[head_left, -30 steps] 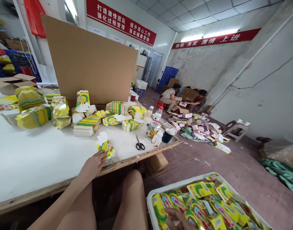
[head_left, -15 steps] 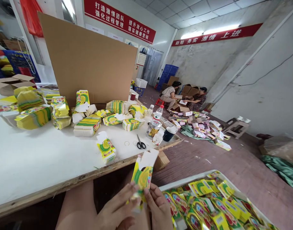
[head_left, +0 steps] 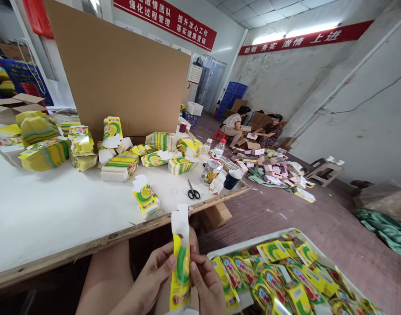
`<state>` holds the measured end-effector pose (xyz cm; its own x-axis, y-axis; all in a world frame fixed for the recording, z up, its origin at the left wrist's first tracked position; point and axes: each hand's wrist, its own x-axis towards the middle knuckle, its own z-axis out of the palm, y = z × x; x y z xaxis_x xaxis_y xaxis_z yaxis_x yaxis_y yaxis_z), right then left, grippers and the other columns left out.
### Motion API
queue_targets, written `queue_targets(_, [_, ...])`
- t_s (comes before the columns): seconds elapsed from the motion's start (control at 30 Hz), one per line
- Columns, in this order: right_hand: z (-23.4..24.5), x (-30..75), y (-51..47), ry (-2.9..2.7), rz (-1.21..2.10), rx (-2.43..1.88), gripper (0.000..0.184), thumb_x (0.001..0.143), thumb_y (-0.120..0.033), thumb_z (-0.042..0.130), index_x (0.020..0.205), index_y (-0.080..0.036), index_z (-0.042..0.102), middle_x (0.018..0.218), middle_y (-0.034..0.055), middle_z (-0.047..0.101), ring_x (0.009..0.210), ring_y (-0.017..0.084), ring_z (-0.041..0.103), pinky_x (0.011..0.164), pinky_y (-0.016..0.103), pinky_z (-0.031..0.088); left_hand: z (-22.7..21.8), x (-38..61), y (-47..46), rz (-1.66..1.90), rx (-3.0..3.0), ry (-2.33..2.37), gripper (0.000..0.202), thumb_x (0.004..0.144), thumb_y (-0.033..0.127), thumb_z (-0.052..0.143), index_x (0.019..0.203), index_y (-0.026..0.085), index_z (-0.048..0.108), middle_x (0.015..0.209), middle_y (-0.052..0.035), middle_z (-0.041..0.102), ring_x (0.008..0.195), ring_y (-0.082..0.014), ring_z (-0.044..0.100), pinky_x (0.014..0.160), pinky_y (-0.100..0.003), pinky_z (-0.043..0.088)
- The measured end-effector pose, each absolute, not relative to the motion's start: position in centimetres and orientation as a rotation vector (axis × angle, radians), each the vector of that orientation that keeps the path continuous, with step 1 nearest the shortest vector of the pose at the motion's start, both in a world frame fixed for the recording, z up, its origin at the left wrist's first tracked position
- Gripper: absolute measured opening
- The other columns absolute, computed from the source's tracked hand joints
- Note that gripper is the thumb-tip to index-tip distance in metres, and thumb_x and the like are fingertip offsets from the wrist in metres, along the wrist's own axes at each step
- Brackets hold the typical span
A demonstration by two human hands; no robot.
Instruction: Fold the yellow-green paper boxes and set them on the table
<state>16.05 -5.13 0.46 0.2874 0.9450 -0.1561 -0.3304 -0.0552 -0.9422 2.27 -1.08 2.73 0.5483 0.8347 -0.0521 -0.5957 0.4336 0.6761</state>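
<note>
Between my two hands, over my lap, is a yellow and green paper box (head_left: pixel 181 267), held upright with its white flap end up. My left hand (head_left: pixel 157 267) grips its left edge, thumb on the printed front. My right hand (head_left: pixel 207 280) pinches the right edge. A small stack of flat boxes (head_left: pixel 145 199) lies near the table's front edge. Below on the right stands a white bin (head_left: pixel 252 246) full of yellow boxes (head_left: pixel 269 288).
On the white table (head_left: pixel 72 210) are bundled flat boxes (head_left: pixel 120 166), black scissors (head_left: pixel 193 190), a glass jar (head_left: pixel 211 170), a dark mug (head_left: pixel 232 179) and a water bottle (head_left: pixel 219 149). A large cardboard sheet (head_left: pixel 121 70) stands behind. Two people (head_left: pixel 235 124) sit by a pile of pink boxes (head_left: pixel 275 168).
The box has turned from its broad face to a narrower, opened-out shape and moved slightly left. My left hand has gone from blurred motion to gripping its left edge.
</note>
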Motion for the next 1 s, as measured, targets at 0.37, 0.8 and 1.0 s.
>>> queue_targets(0.37, [0.0, 16.3, -5.5, -0.915, 1.011, -1.404, 0.03, 0.079, -0.046, 0.074, 0.078, -0.019, 0.062, 0.067, 0.0011, 0.066, 0.06, 0.016, 0.059, 0.058, 0.025, 0.05, 1.3, 3.3, -0.9, 0.996, 0.956, 0.664, 0.045, 0.086, 0.049, 0.065, 0.118, 0.018, 0.058, 0.096, -0.0087, 0.074, 0.086, -0.0225, 0.068, 0.076, -0.031, 0.053])
queue_targets(0.8, [3.7, 19.5, -6.0, -1.271, 1.124, -1.217, 0.032, 0.094, -0.037, 0.059, 0.124, -0.028, 0.055, 0.104, 0.0056, 0.069, 0.093, 0.02, 0.066, 0.079, 0.028, 0.053, 3.3, 0.4, -0.8, 0.697, 1.038, 0.394, 0.044, 0.086, 0.031, 0.07, 0.121, 0.027, 0.043, 0.101, -0.0037, 0.07, 0.09, -0.0171, 0.066, 0.078, -0.028, 0.048])
queue_targets(1.0, [4.8, 20.1, -5.7, -1.473, 1.066, -1.325, 0.03, 0.098, -0.041, 0.049, 0.08, -0.021, 0.062, 0.07, -0.0013, 0.058, 0.063, 0.013, 0.053, 0.058, 0.022, 0.041, 3.0, 0.5, -1.4, 0.627, 0.987, 0.398, 0.071, 0.08, 0.033, 0.078, 0.135, 0.029, 0.033, 0.093, -0.002, 0.071, 0.082, -0.0161, 0.066, 0.07, -0.025, 0.045])
